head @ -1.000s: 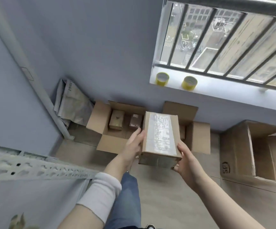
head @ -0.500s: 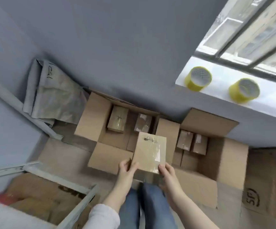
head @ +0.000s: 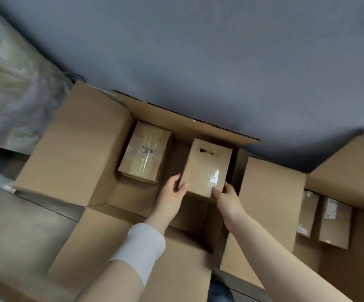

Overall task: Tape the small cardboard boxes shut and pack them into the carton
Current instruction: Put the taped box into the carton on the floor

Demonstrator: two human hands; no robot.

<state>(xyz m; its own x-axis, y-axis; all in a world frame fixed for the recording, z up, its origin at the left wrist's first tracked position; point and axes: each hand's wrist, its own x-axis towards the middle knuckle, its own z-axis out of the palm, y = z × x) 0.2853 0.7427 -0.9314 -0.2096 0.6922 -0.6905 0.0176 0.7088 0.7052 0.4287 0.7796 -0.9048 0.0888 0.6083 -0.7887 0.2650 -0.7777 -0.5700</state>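
Head view, reading left to right: crumpled grey sheeting (head: 13,83) is lying against the wall, and beside it the carton (head: 74,149) is standing open with its flaps splayed. A taped box (head: 145,152) is already sitting in its far-left corner. The left hand (head: 172,192) is gripping the near-left corner of the held box (head: 207,166), thumb lying on the top face. The right hand (head: 226,197) is pinching the near-right corner in the same way. The held box is hanging over the carton's open middle, just beside the taped box with a gap between them; whether it is touching bottom, I cannot tell. It is looking stiff and light, since fingertips at one end alone are carrying it. Glossy tape is shining near the right thumb and is probably slick, so bare cardboard at the corners is seeming the surer hold. Further right, a second carton (head: 351,162) is holding two more small boxes (head: 334,223).
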